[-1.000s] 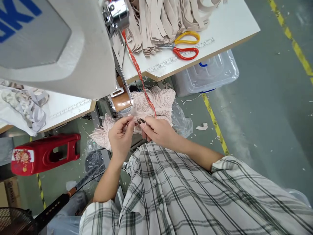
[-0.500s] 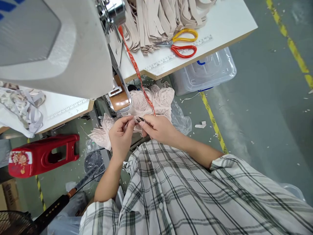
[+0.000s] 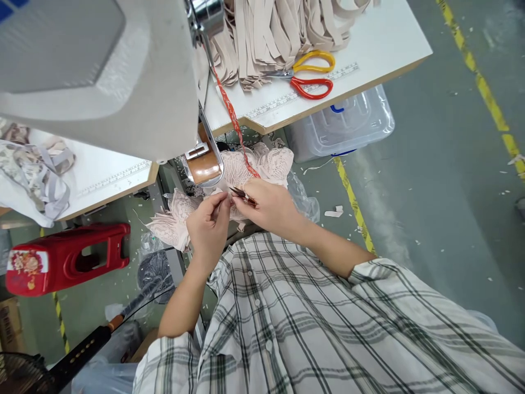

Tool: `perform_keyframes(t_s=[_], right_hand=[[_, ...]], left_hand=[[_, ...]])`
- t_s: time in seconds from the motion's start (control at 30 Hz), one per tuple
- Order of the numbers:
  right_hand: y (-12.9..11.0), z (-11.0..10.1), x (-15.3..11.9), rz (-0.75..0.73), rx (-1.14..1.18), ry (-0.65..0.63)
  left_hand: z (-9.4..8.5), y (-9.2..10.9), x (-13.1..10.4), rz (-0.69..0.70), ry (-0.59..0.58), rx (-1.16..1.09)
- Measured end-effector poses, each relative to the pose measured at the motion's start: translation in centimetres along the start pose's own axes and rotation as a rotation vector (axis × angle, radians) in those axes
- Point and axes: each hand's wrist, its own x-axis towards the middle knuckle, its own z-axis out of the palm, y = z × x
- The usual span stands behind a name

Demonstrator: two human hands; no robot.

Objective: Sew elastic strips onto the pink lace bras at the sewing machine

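Green floor (image 3: 410, 164) with yellow striped tape (image 3: 350, 191) and scattered scraps spreads around a white bench (image 3: 381, 38), whose two parts flank a gap beneath the sewing machine (image 3: 164, 104). Over that gap, beyond the bench's near edges, both hands work close together in front of a plaid shirt (image 3: 287, 306). The left hand (image 3: 208, 221) comes up from the lower left with its back turned outward, thumb and forefinger pinched on a bit of pale fabric (image 3: 229, 194). The right hand (image 3: 273, 208) reaches in from the lower right, forearm slanting, fingers curled round small dark snips (image 3: 245, 197) whose tips point toward the left fingertips. A red cord (image 3: 229, 109) drops from beside the machine to the right hand, and pale lace pieces (image 3: 241, 167) lie just beyond and to the left of the hands. On the right part of the bench, scissors (image 3: 305, 75) with one yellow and one red handle lie near the front edge, partly over a printed ruler strip (image 3: 262, 109), beside heaped pale straps (image 3: 279, 33); the strip's figures are too small to read surely. Mixed fabric (image 3: 36, 169) lies on the left part. Blue lettering (image 3: 10, 8) on the machine is cut off at the top left corner of the view, and writing on a cardboard box (image 3: 10, 325) is too small to read; a red stool (image 3: 69, 257) bears a floral sticker (image 3: 27, 268)
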Motion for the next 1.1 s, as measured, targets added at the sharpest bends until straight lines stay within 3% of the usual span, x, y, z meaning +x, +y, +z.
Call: perform_keyframes(t_s=[0.13, 0.3, 0.37, 0.47, 0.57, 0.8, 0.9, 1.07, 1.1], right_hand=[[0.0, 0.3, 0.5, 0.020, -0.119, -0.065], [0.6, 0.0, 0.5, 0.062, 0.004, -0.148], [0.7, -0.4, 0.2, 0.121, 0.065, -0.186], [0.5, -1.3, -0.6, 0.157, 0.058, -0.163], [-0.1, -2.3, -1.4, 0.144, 0.072, -0.133], [0.1, -2.8, -1.3, 0.158, 0.541, -0.083], [1.3, -2.4, -1.2, 0.177, 0.730, -0.165], [2.8, -3.9, -1.9, 0.229, 0.481, 0.012], [2.9, -4.4, -2.1, 0.202, 0.435, -0.002]], left_hand=[[0.3, -0.4, 0.1, 0.010, -0.031, 0.014], [0.2, -1.1, 0.4, -0.282, -0.167, -0.367], [0.3, -1.2, 0.4, -0.330, -0.211, -0.434], [0.3, -1.2, 0.4, -0.266, -0.131, -0.351], [0.1, -1.4, 0.7, -0.290, -0.075, -0.351], [-0.1, -1.2, 1.1, -0.381, -0.154, -0.478], [-0.2, -1.7, 1.4, -0.401, -0.167, -0.492], [-0.4, -2.7, 1.9, -0.464, -0.223, -0.560], [-0.3, -2.7, 1.9, -0.475, -0.248, -0.570]])
